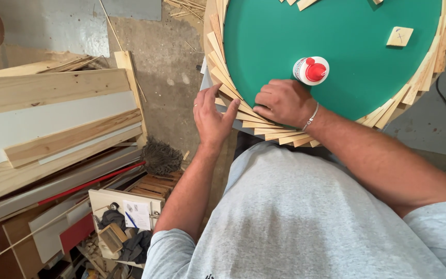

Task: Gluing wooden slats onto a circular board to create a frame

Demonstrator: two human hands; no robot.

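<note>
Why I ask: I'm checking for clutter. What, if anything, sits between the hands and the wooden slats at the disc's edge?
Nothing visible does. The left hand and right hand rest directly on the wooden slats. The glue bottle stands beyond, on the green disc.

Both hands, left (pixel 211 114) & right (pixel 284 102), press wood slats (pixel 243 116) at green round table (pixel 336 51) edge; glue bottle (pixel 311 70) just beside right.

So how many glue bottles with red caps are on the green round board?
1. The glue bottle stands on the green round board, just above the right hand. The picture cuts off the board's top, so more could be hidden there.
</note>
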